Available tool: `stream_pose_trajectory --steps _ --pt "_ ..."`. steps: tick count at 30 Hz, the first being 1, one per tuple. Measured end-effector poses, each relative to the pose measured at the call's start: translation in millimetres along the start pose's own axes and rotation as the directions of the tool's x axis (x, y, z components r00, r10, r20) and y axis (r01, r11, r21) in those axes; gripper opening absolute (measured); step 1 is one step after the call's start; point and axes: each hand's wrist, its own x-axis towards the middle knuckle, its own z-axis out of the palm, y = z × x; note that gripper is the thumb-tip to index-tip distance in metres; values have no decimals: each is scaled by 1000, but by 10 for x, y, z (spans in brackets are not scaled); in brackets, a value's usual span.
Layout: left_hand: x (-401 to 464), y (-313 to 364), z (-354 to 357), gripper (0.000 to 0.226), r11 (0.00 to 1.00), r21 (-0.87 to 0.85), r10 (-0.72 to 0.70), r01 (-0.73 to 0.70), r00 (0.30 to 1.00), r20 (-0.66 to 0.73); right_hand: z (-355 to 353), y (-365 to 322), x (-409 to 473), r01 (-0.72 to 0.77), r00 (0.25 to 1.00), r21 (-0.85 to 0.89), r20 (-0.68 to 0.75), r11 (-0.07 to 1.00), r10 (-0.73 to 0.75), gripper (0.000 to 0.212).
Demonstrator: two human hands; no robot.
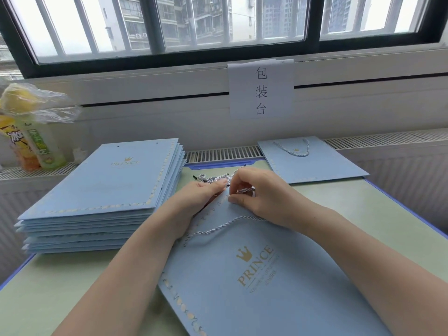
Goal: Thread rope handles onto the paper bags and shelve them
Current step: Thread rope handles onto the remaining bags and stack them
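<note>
Working at the top edge of the bag, both hands meet near the middle of the table. Left hand lies on the bag's upper left corner, fingers straight and together, pressing the paper flat, fingertips right by the rope. Right hand has thumb and fingers curled, pinching the rope just at the bag's top edge. One handle is already on this bag, looping across its face below the hands. The bag lies tilted, running from table centre down toward the near edge.

Loose ropes sit in a small tangle just beyond the hands, close to the far edge. Stack of flat bags fills the far left corner, its right edge near the left wrist, a narrow strip of table between. One finished bag, handle on, lies at the far right corner, overhanging the far edge onto the vent grille. Open table shows along the right edge and the near left corner. Bottles under a plastic wrap stand off the table, far left. A paper sign hangs on the wall under the window.
</note>
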Motion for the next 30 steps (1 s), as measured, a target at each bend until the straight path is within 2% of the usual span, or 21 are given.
stream_pose_trajectory --steps 3,7,11,13,16,18,20,22,24,27,28,30 --pt "13 -39 44 34 994 81 85 -78 993 -84 33 6 -10 21 1000 -31 -2 999 -21 8" --pt "27 -73 80 32 947 265 220 -182 968 -120 52 2 -18 17 999 -27 34 999 -16 10" --pt "56 -95 131 52 758 545 520 -358 836 -176 38 -15 -23 -2 998 -10 61 1000 3 10" --pt "84 -120 131 52 736 572 556 -362 805 -205 17 -18 -27 -33 997 4 67 999 33 8" --pt "128 -153 105 51 739 585 538 -335 816 -213 16 -1 -37 -70 993 18 98 997 68 6" --pt "137 -160 90 42 732 602 524 -320 828 -197 22 -5 -24 -134 989 108 80 985 125 3" --pt "130 -139 75 31 741 596 500 -310 847 -181 -27 -16 7 -248 966 364 22 898 258 6" --pt "125 -120 55 31 744 591 495 -313 851 -172 -116 -7 43 -287 915 657 -27 697 402 10" --pt "107 -105 39 30 708 645 510 -288 840 -184 -200 14 68 -243 857 818 -71 521 511 12" --pt "56 -103 50 30 627 747 544 -221 811 -217 -295 53 88 -110 724 940 -148 324 674 15" --pt "56 -106 55 28 624 747 565 -231 794 -227 -331 71 90 -53 673 950 -194 307 714 16" --pt "70 -108 65 24 651 712 587 -262 769 -254 -414 96 87 13 607 917 -324 398 726 18"
